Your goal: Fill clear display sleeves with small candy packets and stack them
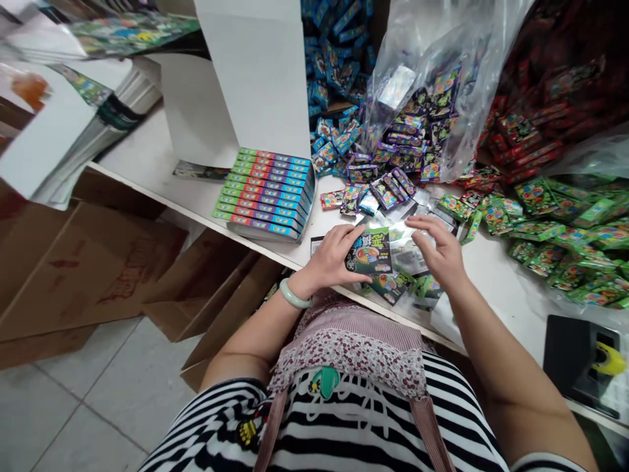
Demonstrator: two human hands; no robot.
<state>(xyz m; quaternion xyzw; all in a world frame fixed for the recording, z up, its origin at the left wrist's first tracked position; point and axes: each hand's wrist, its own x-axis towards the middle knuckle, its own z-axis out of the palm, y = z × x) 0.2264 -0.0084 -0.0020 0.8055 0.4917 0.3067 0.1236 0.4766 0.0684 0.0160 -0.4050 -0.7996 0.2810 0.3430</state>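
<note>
My left hand (334, 259), with a pale bangle on its wrist, grips the left edge of a black and green printed plastic packet (373, 252), thumb below and fingers above. My right hand (439, 252) hovers at the packet's clear right side, thumb and fingers apart; whether it touches the film I cannot tell. More printed plastic packets (390, 286) lie under the held one at the table edge. Just beyond my hands are several small purple wrapped packs (393, 188) and a red one (332, 200).
A display box (268, 78) filled with rows of coloured packs (265, 193) stands left. Heaps of blue packs (339, 65), purple packs, red packs (531, 144) and green packs (580, 229) lie behind and right. A black tape dispenser (580, 360) sits far right; cardboard cartons (88, 262) stand lower left.
</note>
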